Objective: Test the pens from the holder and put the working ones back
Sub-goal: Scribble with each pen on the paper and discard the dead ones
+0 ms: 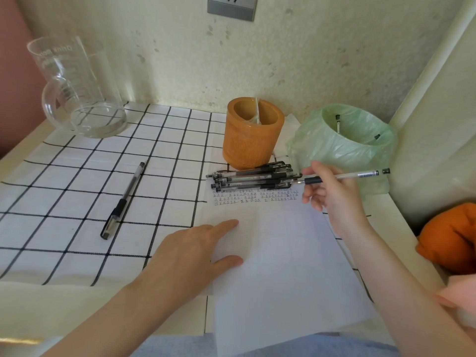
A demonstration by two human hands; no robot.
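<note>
Lone pen (123, 202): capped, on the checked cloth, left of the paper.
Left hand (190, 253): flat, fingers straight, pressing the paper (283, 266) down.
Holder (253, 135): far middle; I see no pens standing in it.
Pile of pens (255, 177): lying just near of the holder, above rows of test marks.
Right hand (332, 191): pinching one clear pen (360, 174), tip beside the pile.
Bin (347, 150): far right, a few pens inside.
Progress: I judge the testing well along, but none of the good pens are back in the holder yet.

Orange-brown holder (253, 135); black-grid white cloth (90, 176); pale green bag (345, 140); white paper (283, 253).
</note>
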